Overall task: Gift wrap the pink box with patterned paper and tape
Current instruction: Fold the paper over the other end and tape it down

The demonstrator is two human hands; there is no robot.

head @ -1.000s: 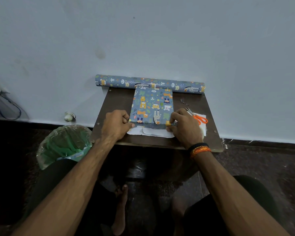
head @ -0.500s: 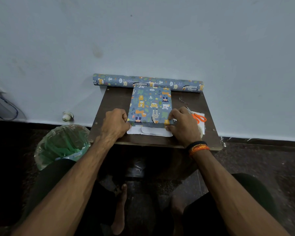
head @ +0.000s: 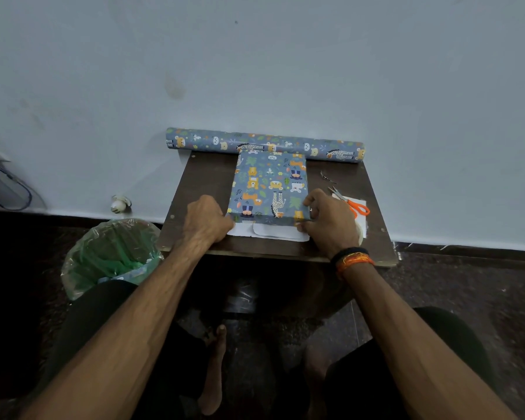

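While the box [head: 269, 187] lies in the middle of the small dark table [head: 206, 180], already covered on top by the patterned paper, its near end is the part not yet finished: a white flap of paper [head: 270, 232] spreads flat on the table in front of it. The left hand [head: 208, 219] is curled at the near left corner, gripping the paper edge there, and the right hand [head: 331, 219] has its fingers bent round the near right corner, pinching the paper against the box. No pink shows anywhere, so the wrap along the length seems done.

The step in hand looks like closing this near end. To do it well, both side folds should be creased hard against the box's corners so the flap forms a neat point, then the flap drawn up tight over the end face before any slack creeps in. One hand will have to hold the fold down as the other fetches tape; what looks like a tape roll is half hidden behind the right wrist, too obscured to be sure. The scissors [head: 350, 204] lie just right of that hand, and the spare roll [head: 264, 144] rests against the wall at the far edge.
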